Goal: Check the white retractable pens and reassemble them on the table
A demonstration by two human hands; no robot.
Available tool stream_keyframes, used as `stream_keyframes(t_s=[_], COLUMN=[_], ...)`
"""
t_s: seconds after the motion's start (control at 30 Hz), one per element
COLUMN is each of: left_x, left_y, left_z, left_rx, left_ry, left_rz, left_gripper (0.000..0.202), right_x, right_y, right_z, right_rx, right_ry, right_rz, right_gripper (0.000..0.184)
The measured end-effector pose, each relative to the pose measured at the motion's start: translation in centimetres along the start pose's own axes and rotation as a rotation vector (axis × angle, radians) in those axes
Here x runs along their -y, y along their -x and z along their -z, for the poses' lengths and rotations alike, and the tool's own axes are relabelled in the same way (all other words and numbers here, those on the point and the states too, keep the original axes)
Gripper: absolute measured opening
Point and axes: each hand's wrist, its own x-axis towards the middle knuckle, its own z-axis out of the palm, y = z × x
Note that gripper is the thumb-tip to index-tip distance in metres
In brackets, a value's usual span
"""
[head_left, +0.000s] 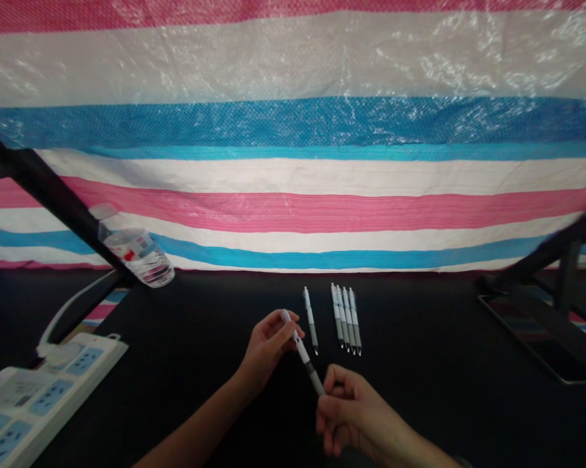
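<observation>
A white pen with a grey grip (302,351) slants between my two hands above the black table. My left hand (269,343) pinches its upper, white end between thumb and fingers. Its lower, grey end is held in the fingertips of my right hand (347,411), which cover the tip. Just beyond my left hand, a similar single pen (310,320) lies on the table. To the right of that one, a row of several like pens (345,318) lies side by side, tips toward me.
A white power strip (78,383) with a plugged-in adapter lies at the left. A water bottle (140,253) leans by a dark frame bar at the back left. At the right rests a dark phone (536,338). Striped plastic sheeting (293,175) hangs behind the table (420,338).
</observation>
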Motion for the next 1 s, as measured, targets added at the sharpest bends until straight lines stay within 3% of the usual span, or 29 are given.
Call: stream_keyframes(t_s=[0.2,0.33,0.63,0.77,1.0], left_x=[0.2,0.14,0.38,0.54,0.54], left_y=[0.36,0.23,0.0,-0.2,-0.24], left_z=[0.24,0.25,0.09,0.2,0.29], left_rx=[0.145,0.191,0.114,0.081,0.058], left_ry=[-0.112,-0.053,0.071,0.068,0.067], left_rz=[0.0,0.038,0.024,0.012,0.001], left_gripper=[0.024,0.025,0.027,0.029,0.029], right_x=[0.06,-0.01,0.48,0.49,0.32], right_y=[0.14,0.11,0.36,0.33,0.25], right_z=[-0.32,-0.37,-0.13,0.15,0.01], right_rx=[-0.02,-0.045,-0.05,-0.081,-0.068], right_ry=[0.008,-0.007,-0.023,0.086,0.028], right_rz=[0.018,-0.013,-0.007,0.016,0.011], right_gripper=[0.047,0.051,0.056,0.051,0.057])
